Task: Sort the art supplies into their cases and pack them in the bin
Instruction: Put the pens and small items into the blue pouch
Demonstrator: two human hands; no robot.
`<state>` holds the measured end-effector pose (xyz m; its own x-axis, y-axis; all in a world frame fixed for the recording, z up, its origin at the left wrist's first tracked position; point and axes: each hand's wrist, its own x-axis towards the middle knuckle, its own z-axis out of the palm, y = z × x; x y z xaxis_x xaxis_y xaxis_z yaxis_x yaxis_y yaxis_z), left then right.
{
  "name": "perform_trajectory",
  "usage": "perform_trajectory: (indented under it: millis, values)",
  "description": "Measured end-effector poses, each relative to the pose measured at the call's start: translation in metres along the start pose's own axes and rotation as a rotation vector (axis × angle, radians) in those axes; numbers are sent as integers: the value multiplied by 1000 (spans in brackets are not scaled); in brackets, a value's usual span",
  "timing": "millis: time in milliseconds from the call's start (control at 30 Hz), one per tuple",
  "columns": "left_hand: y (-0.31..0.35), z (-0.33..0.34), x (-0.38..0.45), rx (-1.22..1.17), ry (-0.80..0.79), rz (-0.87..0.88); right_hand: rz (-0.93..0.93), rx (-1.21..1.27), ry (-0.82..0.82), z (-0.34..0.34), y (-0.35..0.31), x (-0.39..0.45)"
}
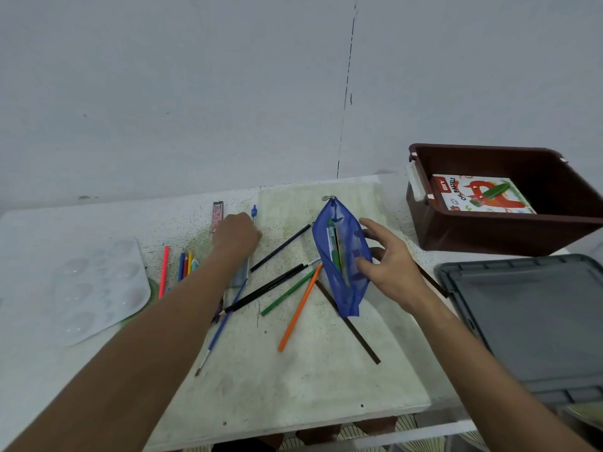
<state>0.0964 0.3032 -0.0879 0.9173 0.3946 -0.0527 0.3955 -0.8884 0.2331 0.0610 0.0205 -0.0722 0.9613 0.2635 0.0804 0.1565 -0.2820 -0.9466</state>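
Holding the pouch [342, 256] open near the bin [502, 230], right hand [388, 265] pinches it; left hand [236, 234] knuckles-up, grip indeterminate.

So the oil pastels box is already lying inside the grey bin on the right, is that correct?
Not quite: the head view shows the oil pastels box lying inside the brown bin, not a grey one. The grey thing in front of it looks like a flat lid. The rest is right.
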Motion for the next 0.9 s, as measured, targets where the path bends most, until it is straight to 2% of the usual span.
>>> perform_trajectory:
  millis: [300,433,567,767,900]
  values:
    - [7,-3,-1,244,2,186,-5,-1,-22,-1,-6,-1]
    - [8,-2,0,255,18,219,-13,-10,-28,-1,-10,-1]
    - [2,-5,8,129,28,206,43,7,-25,-1,-4,2]
    - [-3,-20,10,-213,-47,66,84,15,-37,-1,-6,3]
    - [-7,-31,9,-452,14,20,89,17,-41,-3,-8,4]
